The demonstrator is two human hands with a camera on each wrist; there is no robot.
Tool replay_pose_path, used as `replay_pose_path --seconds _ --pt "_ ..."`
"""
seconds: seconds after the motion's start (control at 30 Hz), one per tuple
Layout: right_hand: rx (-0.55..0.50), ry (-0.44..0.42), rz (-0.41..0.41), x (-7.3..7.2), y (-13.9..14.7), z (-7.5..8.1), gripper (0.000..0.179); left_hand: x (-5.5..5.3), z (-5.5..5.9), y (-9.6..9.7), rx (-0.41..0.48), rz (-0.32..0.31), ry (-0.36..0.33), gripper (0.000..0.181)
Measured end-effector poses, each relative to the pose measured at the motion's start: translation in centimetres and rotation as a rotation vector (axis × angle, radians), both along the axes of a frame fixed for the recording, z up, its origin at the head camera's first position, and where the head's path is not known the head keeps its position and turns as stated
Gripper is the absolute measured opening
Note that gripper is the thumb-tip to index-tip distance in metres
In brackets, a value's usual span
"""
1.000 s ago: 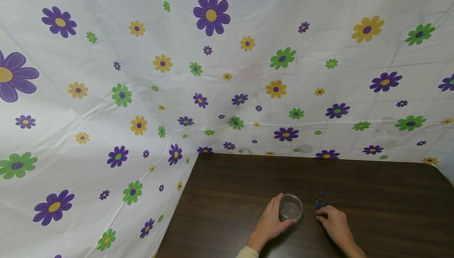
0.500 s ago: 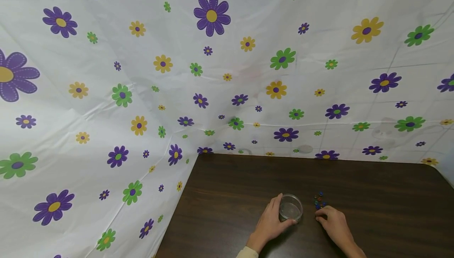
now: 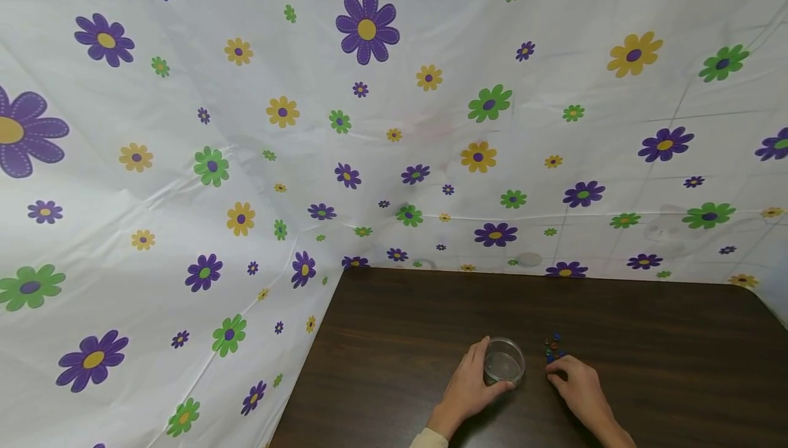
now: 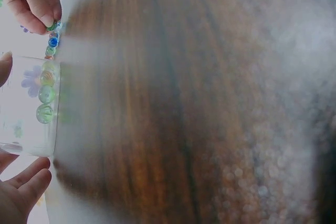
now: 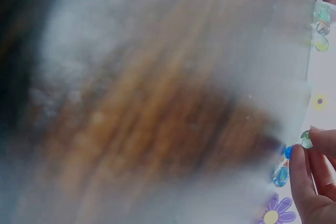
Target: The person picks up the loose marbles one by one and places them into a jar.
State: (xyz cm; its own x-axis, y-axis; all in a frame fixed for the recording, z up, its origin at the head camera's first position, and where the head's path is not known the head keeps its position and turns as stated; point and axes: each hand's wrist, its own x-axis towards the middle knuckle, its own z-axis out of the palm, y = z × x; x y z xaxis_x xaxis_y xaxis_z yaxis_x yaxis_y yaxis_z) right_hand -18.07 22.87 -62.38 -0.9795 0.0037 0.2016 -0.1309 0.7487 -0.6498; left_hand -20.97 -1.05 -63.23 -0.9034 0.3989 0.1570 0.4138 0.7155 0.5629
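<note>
My left hand (image 3: pixel 466 385) holds a clear round container (image 3: pixel 522 364), thumb at its near side and fingers along its left wall. Several greenish glass marbles (image 4: pixel 46 94) lie on the container's bottom in the left wrist view. To the right, my right hand (image 3: pixel 580 386) pinches a clear green marble (image 5: pixel 306 139) between thumb and fingertip. Just beyond its fingertips, a small cluster of loose marbles (image 3: pixel 550 351) in blue, green and orange lies on the table; the hand covers part of it. A blue marble (image 5: pixel 288 152) shows right beside the pinched one.
The dark wooden table (image 3: pixel 394 325) bears all of these things. Behind it and along its left side hangs a white sheet (image 3: pixel 425 120) printed with purple, green and yellow flowers.
</note>
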Motion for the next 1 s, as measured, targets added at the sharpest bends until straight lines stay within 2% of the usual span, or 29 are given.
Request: replay_pose_path --seconds 0.17,0.47,0.73,1.0 --pt "-0.022 0.053 -0.005 0.2 0.0 0.1 0.014 0.0 0.1 0.0 0.003 0.004 -0.015 0.091" --pt "-0.001 0.275 -0.062 0.2 -0.2 -0.1 0.024 0.0 -0.1 0.0 0.007 0.005 0.002 0.091" --pt "-0.032 0.274 -0.076 0.0 -1.1 1.1 0.025 -0.1 -0.4 -0.1 0.0 0.003 0.029 0.09" --pt "-0.06 0.37 -0.078 -0.3 -2.4 2.0 0.028 -0.1 -0.5 -0.1 0.001 -0.004 0.038 0.09"
